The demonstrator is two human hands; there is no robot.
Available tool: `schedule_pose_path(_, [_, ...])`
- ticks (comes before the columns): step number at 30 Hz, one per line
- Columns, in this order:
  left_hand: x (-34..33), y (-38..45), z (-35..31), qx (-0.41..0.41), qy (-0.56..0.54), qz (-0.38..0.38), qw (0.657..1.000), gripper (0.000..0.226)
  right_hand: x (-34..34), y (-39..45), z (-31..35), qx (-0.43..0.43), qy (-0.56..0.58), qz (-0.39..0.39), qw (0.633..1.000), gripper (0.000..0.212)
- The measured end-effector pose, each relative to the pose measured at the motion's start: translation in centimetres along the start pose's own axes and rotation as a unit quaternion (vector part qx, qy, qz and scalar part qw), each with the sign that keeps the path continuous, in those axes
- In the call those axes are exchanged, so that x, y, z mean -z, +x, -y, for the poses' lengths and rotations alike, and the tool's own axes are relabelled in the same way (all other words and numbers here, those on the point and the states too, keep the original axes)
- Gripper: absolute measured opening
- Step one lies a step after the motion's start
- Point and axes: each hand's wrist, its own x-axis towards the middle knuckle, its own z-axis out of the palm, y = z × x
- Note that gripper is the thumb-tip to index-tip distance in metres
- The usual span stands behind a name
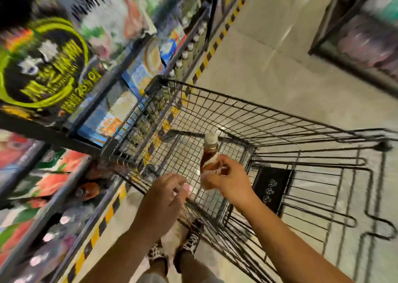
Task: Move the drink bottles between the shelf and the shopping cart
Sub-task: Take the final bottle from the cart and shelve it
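While over cart [237, 110], bottle [210, 151] gripped in right hand [228, 178].

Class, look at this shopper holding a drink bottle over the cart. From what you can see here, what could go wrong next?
1. The right hand grips the bottle low on its body while it hangs above the cart; if the grip slips, it could fall onto the wire floor.
2. The left hand looks open beside the bottle and gives it no support.
3. The cart stands close to the shelf, and the blurred picture suggests quick movement, so a swing might knock the stock.
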Motion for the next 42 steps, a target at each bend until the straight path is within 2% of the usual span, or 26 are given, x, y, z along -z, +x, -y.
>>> schedule_pose_path(3, [3.9, -2.6, -1.9, 0.009, -0.060, -0.092, 0.994, 0.018, -0.1, -4.1, 5.8, 0.042, 0.033, 0.002, 0.999, 0.035])
schedule_pose_path(6, [8.3, -5.8, -2.9, -0.038, -0.067, -0.169, 0.983, 0.031, -0.5, -7.9, 11.1, 0.095, 0.048, 0.015, 0.994, 0.030])
schedule_pose_path(9, [13.6, -8.9, -3.8, -0.072, -0.066, -0.246, 0.964, 0.028, -1.7, -11.2, 16.2, 0.160, 0.035, 0.032, 0.986, 0.026])
schedule_pose_path(15, [24.7, -16.9, -7.5, -0.098, -0.050, -0.382, 0.918, 0.033, -5.7, -17.8, 25.5, 0.277, 0.051, 0.076, 0.956, 0.044])
schedule_pose_path(18, [29.0, -21.4, -8.8, -0.104, -0.038, -0.433, 0.895, 0.034, -8.0, -21.0, 29.5, 0.308, 0.047, 0.103, 0.945, 0.054])
schedule_pose_path(22, [34.0, -27.4, -9.6, -0.110, 0.017, -0.505, 0.856, 0.035, -11.5, -25.2, 34.3, 0.342, 0.069, 0.159, 0.924, 0.055])
schedule_pose_path(24, [36.3, -30.5, -9.2, -0.108, 0.053, -0.530, 0.839, 0.038, -13.5, -27.3, 36.4, 0.367, 0.076, 0.177, 0.910, 0.055])
schedule_pose_path(30, [41.2, -38.8, -6.8, -0.084, 0.110, -0.608, 0.782, 0.038, -20.6, -32.0, 41.5, 0.463, 0.054, 0.229, 0.855, 0.033])
schedule_pose_path(33, [42.4, -41.4, -4.6, -0.046, 0.165, -0.615, 0.770, 0.042, -23.8, -33.8, 43.4, 0.473, 0.049, 0.251, 0.843, 0.025])
schedule_pose_path(35, [42.8, -42.8, -2.7, -0.027, 0.208, -0.613, 0.762, 0.045, -26.4, -34.9, 44.5, 0.473, 0.040, 0.265, 0.840, 0.030])
schedule_pose_path(38, [43.5, -44.3, -0.2, -0.018, 0.248, -0.625, 0.740, 0.046, -29.8, -36.4, 46.4, 0.493, 0.024, 0.253, 0.832, 0.041])
schedule_pose_path(42, [44.6, -45.7, 2.2, 0.018, 0.271, -0.631, 0.726, 0.049, -33.4, -37.7, 49.7, 0.537, 0.010, 0.206, 0.818, 0.030])
